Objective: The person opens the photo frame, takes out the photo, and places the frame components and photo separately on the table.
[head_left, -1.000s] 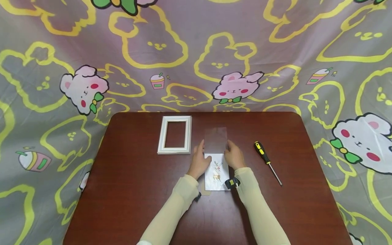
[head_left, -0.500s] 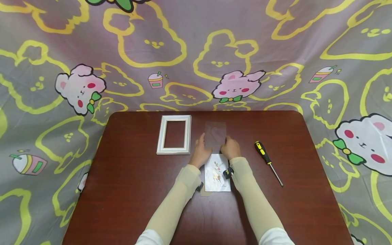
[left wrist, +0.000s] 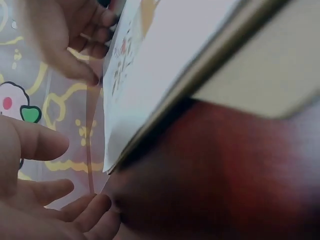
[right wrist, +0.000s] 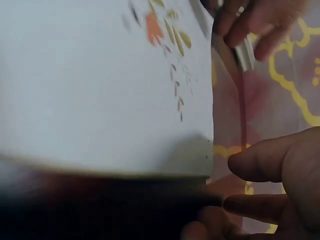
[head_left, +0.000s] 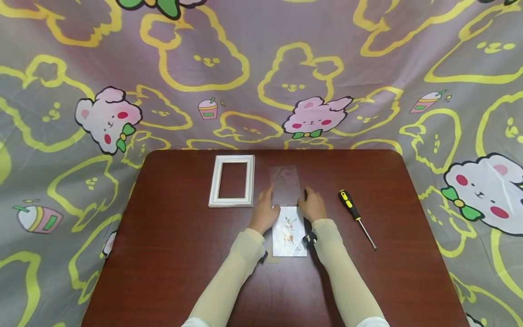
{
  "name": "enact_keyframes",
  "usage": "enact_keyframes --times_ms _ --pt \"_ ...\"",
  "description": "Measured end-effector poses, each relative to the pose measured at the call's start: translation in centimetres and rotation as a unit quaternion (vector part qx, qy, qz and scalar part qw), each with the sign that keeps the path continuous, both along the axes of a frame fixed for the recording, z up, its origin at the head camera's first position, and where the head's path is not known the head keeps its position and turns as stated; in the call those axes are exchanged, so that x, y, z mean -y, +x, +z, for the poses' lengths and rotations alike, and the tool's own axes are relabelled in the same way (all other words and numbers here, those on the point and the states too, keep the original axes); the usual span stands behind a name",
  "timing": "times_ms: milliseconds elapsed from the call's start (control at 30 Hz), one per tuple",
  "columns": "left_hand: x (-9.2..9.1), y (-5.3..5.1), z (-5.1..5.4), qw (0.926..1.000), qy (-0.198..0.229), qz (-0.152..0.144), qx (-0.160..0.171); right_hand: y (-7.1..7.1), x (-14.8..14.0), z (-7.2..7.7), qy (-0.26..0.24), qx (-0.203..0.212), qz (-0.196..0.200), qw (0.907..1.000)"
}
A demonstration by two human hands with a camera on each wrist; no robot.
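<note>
A clear sheet (head_left: 284, 186) lies beyond the top edge of a white card (head_left: 288, 231) printed with a deer and flowers. At the sheet's left edge is my left hand (head_left: 263, 213), its thumb apart from the fingers; the fingertips (left wrist: 102, 202) lie close to the sheet's edge in the left wrist view. On the right side my right hand (head_left: 313, 205) is beside the sheet and the card's top corner. Its thumb (right wrist: 255, 160) and index finger stand apart in the right wrist view. Whether the fingers touch the sheet is hard to tell.
A white picture frame (head_left: 251, 181) lies at the back, left of the hands. To the right is a screwdriver (head_left: 350, 206) with a black and yellow handle. A tan board (head_left: 273, 260) peeks out under the card. Patterned cloth (head_left: 261, 68) surrounds the brown table (head_left: 171, 254).
The clear sheet went up and away from the card, then shifted slightly left and back nearer. My hands moved closer together around it, then spread apart again, the right one moving rightward.
</note>
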State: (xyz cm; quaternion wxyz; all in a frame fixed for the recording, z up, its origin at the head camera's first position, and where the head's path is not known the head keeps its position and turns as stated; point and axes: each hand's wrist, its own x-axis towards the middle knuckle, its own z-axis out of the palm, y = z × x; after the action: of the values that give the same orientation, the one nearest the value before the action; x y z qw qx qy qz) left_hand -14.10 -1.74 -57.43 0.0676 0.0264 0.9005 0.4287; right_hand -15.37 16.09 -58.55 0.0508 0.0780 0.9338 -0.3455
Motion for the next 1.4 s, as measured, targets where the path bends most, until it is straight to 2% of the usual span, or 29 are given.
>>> enact_keyframes --times_ms 167,267,367,433,533,600,667,867,1033,1100,1167,1267,1333,1400 --pt "1.1 2.4 -0.2 0.9998 -0.003 0.018 -0.002 2.9 -0.1 0.3 -0.010 0.022 -0.001 0.9997" --pt "1.3 2.9 -0.3 0.9994 -0.028 0.011 -0.019 3.7 0.0 0.6 -0.003 0.017 0.018 0.9997" --pt "1.1 2.0 -0.4 0.9956 -0.069 -0.022 -0.061 3.7 0.2 0.7 0.021 -0.005 0.048 0.9986" --pt "0.7 1.1 -0.4 0.9898 -0.107 -0.051 -0.079 3.4 0.3 0.6 0.039 -0.009 0.065 0.9971" --pt "0.2 -0.2 -0.4 0.9779 -0.170 -0.093 -0.079 3.1 0.3 0.6 0.058 0.007 0.076 0.9954" --pt "0.0 -0.8 -0.5 0.9707 -0.202 -0.112 -0.067 2.9 0.4 0.6 0.065 0.021 0.078 0.9946" --pt "-0.1 -1.2 -0.6 0.9661 -0.221 -0.119 -0.060 2.7 0.6 0.7 0.065 0.026 0.079 0.9944" --pt "-0.2 -1.4 -0.6 0.9631 -0.235 -0.117 -0.062 2.5 0.7 0.7 0.070 0.023 0.076 0.9944" --pt "-0.2 -1.2 -0.6 0.9663 -0.219 -0.114 -0.072 2.6 0.7 0.9 0.068 0.022 0.074 0.9947" --pt "0.0 -1.0 -0.7 0.9709 -0.201 -0.110 -0.070 2.8 0.7 1.0 0.059 0.025 0.075 0.9951" --pt "0.2 -0.5 -0.8 0.9783 -0.167 -0.100 -0.071 3.1 0.5 1.1 0.043 0.025 0.076 0.9959" --pt "0.7 0.9 -0.8 0.9888 -0.111 -0.069 -0.072 4.2 0.1 1.2 0.013 0.037 0.066 0.9971" --pt "1.0 2.2 -0.7 0.9934 -0.078 -0.041 -0.074 5.2 -0.2 1.3 0.000 0.045 0.057 0.9974" --pt "1.2 3.7 -0.5 0.9962 -0.062 -0.013 -0.059 6.4 -0.5 1.4 -0.002 0.056 0.049 0.9972"
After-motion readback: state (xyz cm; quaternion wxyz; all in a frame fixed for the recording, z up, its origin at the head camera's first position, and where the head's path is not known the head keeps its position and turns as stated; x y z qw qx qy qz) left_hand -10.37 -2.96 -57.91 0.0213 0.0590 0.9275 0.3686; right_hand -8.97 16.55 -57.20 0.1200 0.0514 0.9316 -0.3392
